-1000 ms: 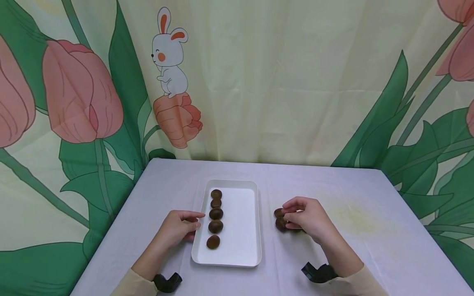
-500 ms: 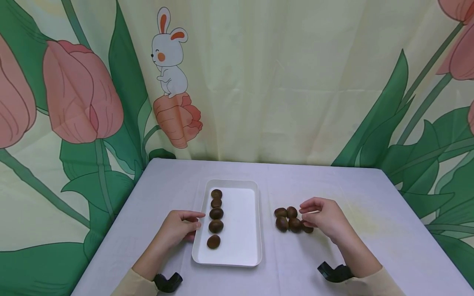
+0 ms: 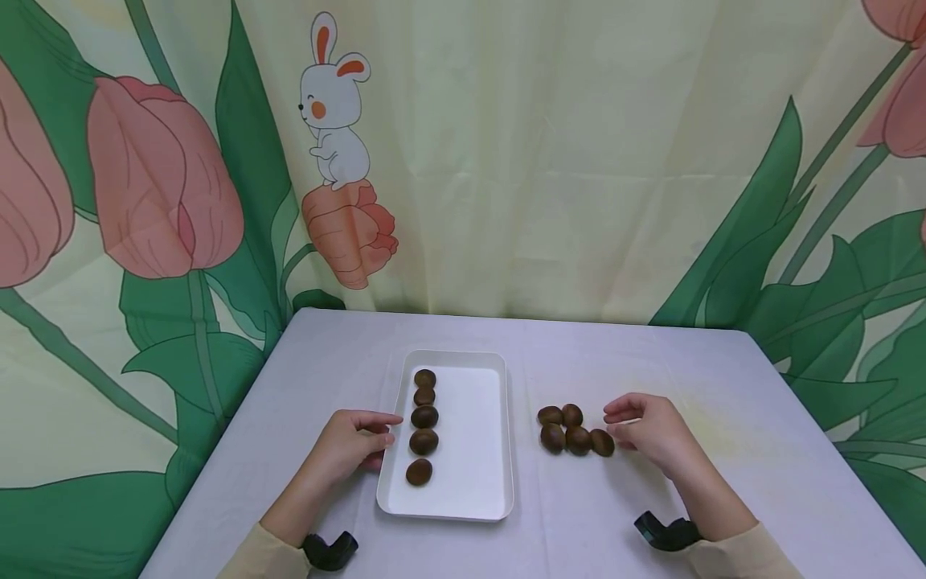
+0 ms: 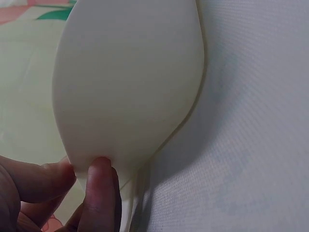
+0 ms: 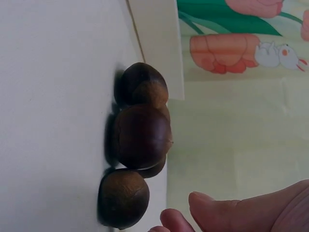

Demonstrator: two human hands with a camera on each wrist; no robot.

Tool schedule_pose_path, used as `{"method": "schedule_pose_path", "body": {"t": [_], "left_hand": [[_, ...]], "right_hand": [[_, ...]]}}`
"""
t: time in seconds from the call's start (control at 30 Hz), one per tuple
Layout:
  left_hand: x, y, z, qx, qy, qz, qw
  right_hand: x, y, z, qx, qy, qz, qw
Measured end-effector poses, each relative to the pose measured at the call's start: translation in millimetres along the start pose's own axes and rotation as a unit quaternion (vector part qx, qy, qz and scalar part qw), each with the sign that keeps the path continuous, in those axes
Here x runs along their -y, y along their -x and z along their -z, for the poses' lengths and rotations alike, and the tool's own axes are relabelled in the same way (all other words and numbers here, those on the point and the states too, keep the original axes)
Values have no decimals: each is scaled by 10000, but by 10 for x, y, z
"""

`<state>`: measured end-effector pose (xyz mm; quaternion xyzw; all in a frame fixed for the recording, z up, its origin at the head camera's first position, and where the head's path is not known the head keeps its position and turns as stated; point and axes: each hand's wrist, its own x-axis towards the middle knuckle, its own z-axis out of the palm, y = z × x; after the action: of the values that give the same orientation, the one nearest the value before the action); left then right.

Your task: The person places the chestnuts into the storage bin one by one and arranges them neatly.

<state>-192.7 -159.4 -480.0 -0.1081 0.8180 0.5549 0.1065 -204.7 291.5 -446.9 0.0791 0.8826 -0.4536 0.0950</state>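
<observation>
1. Loose chestnuts (image 3: 578,441), five: lying on the table (image 3: 567,515), right of the white tray (image 3: 473,434), two at the back, three in front. Apt to roll or scatter on a careless pinch, given rounded sides and close setting.
2. Same lot, appearance: deep brown, glossy, plump; matte tan patches visible at close range in the right wrist view. Sheen suggestive of slipping between fingertips.
3. Right grip (image 3: 651,426): relaxed, holding nothing; just beside the outermost loose chestnut. Liable to bump that piece into adjacent ones through too low a reach.
4. Trayed chestnuts (image 3: 424,416), five: set in a single column along the left side of the tray, with a wider gap before the nearest. Likely to lose line on any tilt or jolt.
5. Tray: white, shallow, rectangular, with rounded corners; right half bare.
6. Left grip (image 3: 347,446): pinching the left wall of the tray. Possible cause of tilting or dragging through uneven pull.
7. Table: covered in pale cloth, with a yellowish mark toward the right.
</observation>
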Motion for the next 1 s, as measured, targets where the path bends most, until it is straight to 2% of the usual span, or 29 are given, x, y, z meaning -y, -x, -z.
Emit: {"method": "schedule_pose_path", "body": {"t": [0.2, 0.5, 0.77, 1.0], "left_hand": [[-6, 4, -5, -2, 36, 43, 10000], [-10, 7, -1, 29, 112, 8, 9999], [-4, 10, -6, -41, 73, 112, 9999], [-6, 13, -8, 5, 158, 73, 9998]], "right_hand": [[-60, -54, -27, 76, 223, -196, 9995], [-137, -100, -84, 215, 486, -62, 9986], [-158, -100, -120, 222, 636, 144, 9976], [-149, -93, -130, 251, 530, 147, 9982]]}}
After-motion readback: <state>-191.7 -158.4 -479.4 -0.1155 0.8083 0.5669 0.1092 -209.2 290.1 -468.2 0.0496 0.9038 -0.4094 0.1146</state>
